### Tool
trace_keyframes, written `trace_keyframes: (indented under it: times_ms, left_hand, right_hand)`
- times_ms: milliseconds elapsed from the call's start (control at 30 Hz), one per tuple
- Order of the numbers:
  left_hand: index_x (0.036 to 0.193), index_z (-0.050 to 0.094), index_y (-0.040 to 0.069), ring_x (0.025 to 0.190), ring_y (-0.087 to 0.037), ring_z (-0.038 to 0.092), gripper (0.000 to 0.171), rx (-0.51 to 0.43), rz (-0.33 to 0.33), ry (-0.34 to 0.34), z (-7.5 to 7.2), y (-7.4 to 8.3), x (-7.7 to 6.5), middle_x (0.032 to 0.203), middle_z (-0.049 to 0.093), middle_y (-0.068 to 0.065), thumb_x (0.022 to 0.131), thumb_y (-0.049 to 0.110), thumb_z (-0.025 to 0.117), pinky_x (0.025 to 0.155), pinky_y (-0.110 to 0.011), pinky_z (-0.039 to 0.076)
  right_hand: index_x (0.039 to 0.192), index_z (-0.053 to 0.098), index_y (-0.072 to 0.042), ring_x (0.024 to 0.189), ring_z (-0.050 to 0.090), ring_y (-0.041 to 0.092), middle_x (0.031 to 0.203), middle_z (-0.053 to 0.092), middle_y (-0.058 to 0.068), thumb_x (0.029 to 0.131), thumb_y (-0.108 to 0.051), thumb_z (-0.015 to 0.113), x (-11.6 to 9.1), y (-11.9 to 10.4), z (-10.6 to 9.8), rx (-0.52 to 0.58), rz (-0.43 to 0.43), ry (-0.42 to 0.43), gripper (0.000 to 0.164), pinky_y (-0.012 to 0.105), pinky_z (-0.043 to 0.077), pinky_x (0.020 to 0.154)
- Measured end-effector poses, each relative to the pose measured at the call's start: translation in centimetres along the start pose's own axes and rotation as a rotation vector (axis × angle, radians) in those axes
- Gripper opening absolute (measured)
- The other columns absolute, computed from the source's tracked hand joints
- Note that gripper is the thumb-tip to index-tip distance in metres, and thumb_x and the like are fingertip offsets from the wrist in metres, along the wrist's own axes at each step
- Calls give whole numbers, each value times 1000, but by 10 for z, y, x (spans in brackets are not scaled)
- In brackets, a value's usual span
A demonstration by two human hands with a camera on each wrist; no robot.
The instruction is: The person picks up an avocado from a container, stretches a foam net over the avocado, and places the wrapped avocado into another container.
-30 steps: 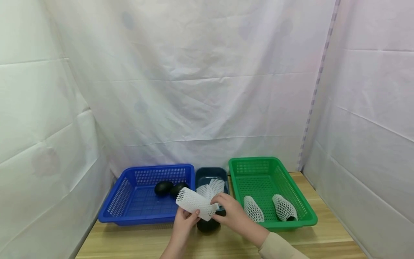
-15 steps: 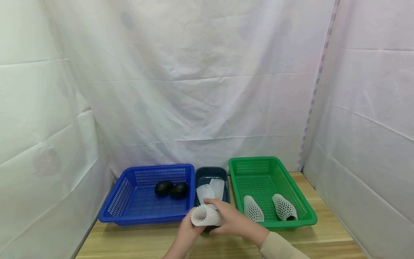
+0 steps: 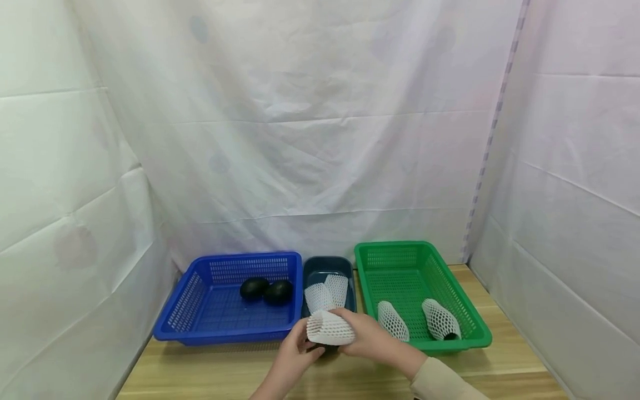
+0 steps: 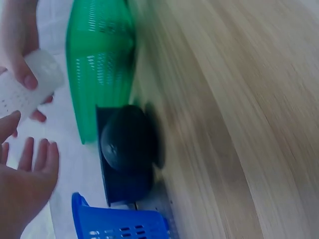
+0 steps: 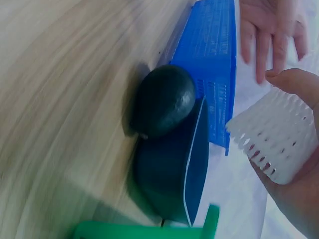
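My right hand [image 3: 369, 338] grips a white foam net sleeve [image 3: 331, 329], whose open end faces left. Thumb and fingers lie on either side of it in the right wrist view. My left hand [image 3: 292, 354] is close to the sleeve's left end, and the wrist views show its loosely extended fingers holding nothing. Below both hands, a dark avocado [image 5: 164, 102] lies on the table against the front of a small dark blue bin [image 3: 327, 262]. The hands mostly cover that avocado in the head view. Two more foam sleeves [image 3: 338, 289] lie in the bin.
A blue basket [image 3: 220, 336] on the left contains two dark avocados [image 3: 278, 291]. The green basket [image 3: 445, 345] on the right contains two sleeved fruits [image 3: 441, 319], one with a dark end showing. White cloth [image 3: 320, 166] hangs behind and at both sides of the wooden table [image 3: 210, 369].
The foam sleeve, earlier flat between both hands, has been turned and opened into a round tube. My left hand has let go of it; the right hand keeps it.
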State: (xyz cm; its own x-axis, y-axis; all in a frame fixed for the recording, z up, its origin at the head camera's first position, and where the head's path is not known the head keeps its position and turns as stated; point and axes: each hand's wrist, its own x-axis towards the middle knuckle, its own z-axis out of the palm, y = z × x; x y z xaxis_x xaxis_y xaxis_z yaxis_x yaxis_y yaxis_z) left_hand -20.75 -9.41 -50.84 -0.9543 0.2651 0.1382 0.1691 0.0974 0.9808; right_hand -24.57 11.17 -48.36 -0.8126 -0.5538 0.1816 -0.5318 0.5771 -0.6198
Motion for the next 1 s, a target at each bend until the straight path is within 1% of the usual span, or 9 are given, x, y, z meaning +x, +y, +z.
trace_keyframes:
  times_ms: [100,200,267,367,500,633,800,933,1000]
  left_hand:
    - [122,48,15,105,-25,50,53,181,-6,18,-3,-8,3,118,53,-4,76,22,72,86,-47,41]
    - [117,52,10,101,-30,51,49,340,-21,36,-3,-17,7,113,54,-8,75,24,73,82,-48,42]
    - [115,53,6,99,-33,51,47,420,-42,57,-2,-23,11,110,55,-13,75,21,73,81,-48,42]
    - [114,54,0,101,-37,50,47,499,-88,95,0,-31,16,108,55,-20,75,19,72,82,-50,41]
    - [116,50,-8,104,-41,48,55,517,-165,127,2,-37,22,110,53,-26,78,26,69,84,-53,39]
    - [116,49,-11,104,-42,49,59,508,-226,157,4,-43,28,109,55,-27,80,33,65,84,-53,39]
    - [114,50,-11,100,-40,52,56,542,-216,208,9,-53,35,106,57,-25,78,27,67,84,-51,40]
    - [108,53,-11,96,-39,54,52,572,-196,210,11,-59,37,102,59,-25,74,24,72,82,-49,42]
    - [106,55,-10,96,-39,54,50,564,-195,201,12,-60,37,102,59,-24,73,22,73,81,-49,42]
  right_hand:
    - [127,45,-24,89,55,7,107,57,-10,65,-14,76,-3,3,-6,-48,22,-8,69,28,47,71]
    - [125,48,-22,89,54,7,105,57,-11,66,-14,76,-6,5,-13,-103,30,-17,66,28,47,71]
    - [123,49,-21,90,54,7,106,57,-11,66,-12,76,-8,4,-18,-146,12,-16,64,29,47,73]
    - [121,50,-21,91,54,8,107,56,-10,65,-10,76,-10,2,-24,-223,-28,-7,62,30,48,74]
    - [118,52,-23,89,55,8,106,56,-10,65,-10,77,-13,-1,-29,-323,-68,-2,60,30,49,70]
    - [115,52,-26,82,55,6,102,55,-11,63,-11,78,-16,-2,-31,-396,-95,-8,60,28,48,64]
    - [115,51,-25,82,55,8,104,55,-11,62,-10,78,-20,-2,-30,-437,-115,-17,61,29,48,64]
    - [115,51,-25,85,56,9,105,57,-10,62,-9,78,-23,0,-30,-449,-116,-10,62,30,48,66]
    - [115,52,-24,86,56,9,106,58,-10,61,-9,78,-24,2,-30,-458,-117,-4,61,31,48,67]
